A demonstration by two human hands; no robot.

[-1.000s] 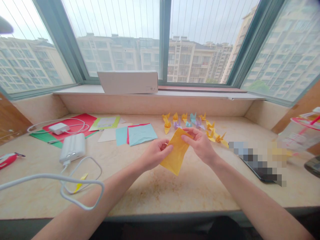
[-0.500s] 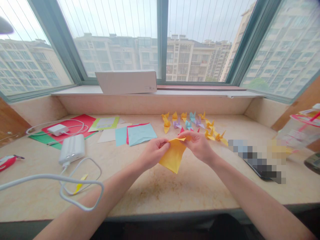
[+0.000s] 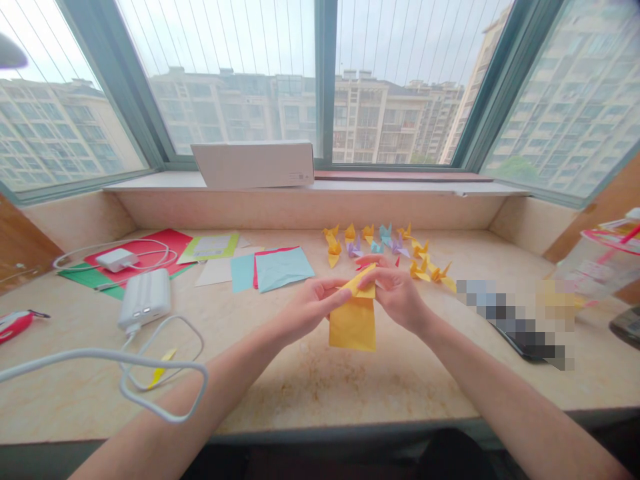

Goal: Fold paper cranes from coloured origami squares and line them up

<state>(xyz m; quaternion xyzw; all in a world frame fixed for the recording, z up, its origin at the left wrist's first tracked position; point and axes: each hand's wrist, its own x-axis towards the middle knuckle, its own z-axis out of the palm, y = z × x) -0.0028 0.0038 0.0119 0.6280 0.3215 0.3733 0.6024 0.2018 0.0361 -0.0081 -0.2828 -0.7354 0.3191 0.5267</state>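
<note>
A yellow sheet of origami paper (image 3: 353,325) is held up above the counter, its upper part folded over and its lower part hanging down flat. My left hand (image 3: 320,300) grips the upper left of the paper, with the thumb lying across the fold. At the upper right, my right hand (image 3: 400,293) pinches the folded edge between thumb and fingers. Just beyond my hands stand several folded paper cranes in yellow, purple, blue and red, among them a yellow crane (image 3: 333,251) and a purple crane (image 3: 400,246). My right hand partly hides some of them.
Light blue paper (image 3: 285,269) lies left of my hands, near red paper (image 3: 145,243). A white power bank (image 3: 145,297) with a looping white cable (image 3: 200,380) is on the left. Rightward are a dark phone (image 3: 525,343) and a plastic cup (image 3: 600,260). A white box (image 3: 253,165) stands on the sill.
The yellow paper has turned from a corner-down slant to hanging with a straight bottom edge. Its top is now folded over, and my left thumb has moved across the fold.
</note>
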